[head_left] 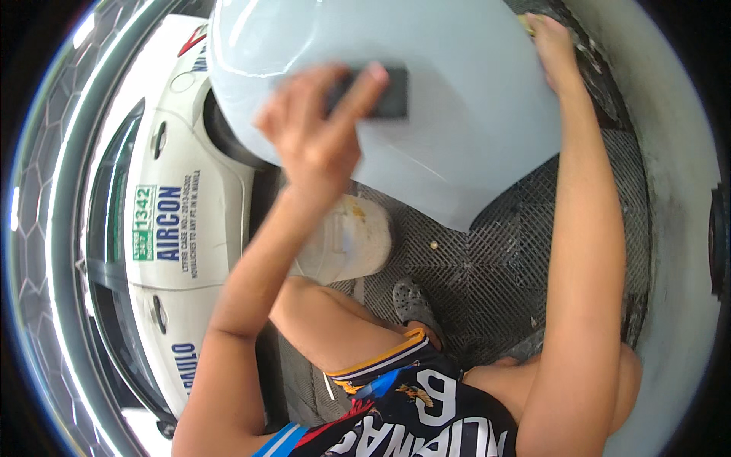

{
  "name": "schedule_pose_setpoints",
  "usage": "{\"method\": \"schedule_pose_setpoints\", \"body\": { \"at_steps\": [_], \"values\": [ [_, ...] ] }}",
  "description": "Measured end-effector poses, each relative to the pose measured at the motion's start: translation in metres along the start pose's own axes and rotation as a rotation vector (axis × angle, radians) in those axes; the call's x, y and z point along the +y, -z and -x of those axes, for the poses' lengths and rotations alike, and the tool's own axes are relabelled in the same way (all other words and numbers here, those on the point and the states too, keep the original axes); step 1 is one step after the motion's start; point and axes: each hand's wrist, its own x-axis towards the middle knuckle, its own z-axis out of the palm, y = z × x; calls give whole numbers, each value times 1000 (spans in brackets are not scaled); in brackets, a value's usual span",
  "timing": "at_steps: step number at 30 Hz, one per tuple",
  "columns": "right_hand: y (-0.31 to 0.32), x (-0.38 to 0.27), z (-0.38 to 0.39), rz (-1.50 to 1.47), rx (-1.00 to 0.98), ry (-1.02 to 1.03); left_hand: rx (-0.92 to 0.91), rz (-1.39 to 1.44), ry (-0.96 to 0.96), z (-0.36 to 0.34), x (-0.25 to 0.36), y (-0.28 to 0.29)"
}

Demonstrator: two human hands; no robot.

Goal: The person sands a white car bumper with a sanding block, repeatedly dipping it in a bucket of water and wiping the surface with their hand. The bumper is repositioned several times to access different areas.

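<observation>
i am looking down at a large pale grey-blue body panel (457,114), smooth and curved, with a matte primed look and a faint crease line running across it; it is filling the upper middle of the view, tilting above the floor and ending in a pointed lower corner. a dark rectangular sanding block (384,93) is lying flat against the panel's face near its upper middle.

my left hand (316,129) is pressing on that block, fingers curling over its left end and gripping it, wrist bent, forearm rising from the lower left. my right hand (554,49) is reaching up along the panel's right edge, fingers closing over the rim and holding it, arm stretched nearly straight from the lower right.

i am crouching, knees bent, wearing dark printed shorts (411,411) and a grey perforated clog (415,305). a dirty white bucket (346,240) is sitting just beside my left forearm, below the panel. the floor is a dark metal grating (495,274). a white car (175,221) with lettered doors is standing to the left, and a pale wall (670,190) is curving along the right.
</observation>
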Motion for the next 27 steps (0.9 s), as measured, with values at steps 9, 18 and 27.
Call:
{"method": "schedule_pose_setpoints", "body": {
  "at_steps": [9,18,27],
  "values": [
    [-8,-18,2,136,-60,-19,9,-88,-190,-35,94,-89],
    [-13,-3,-13,267,51,196,-463,121,-363,35,163,-52],
    [-10,2,-20,454,68,267,-357,149,-477,-29,167,-104]
  ]
}}
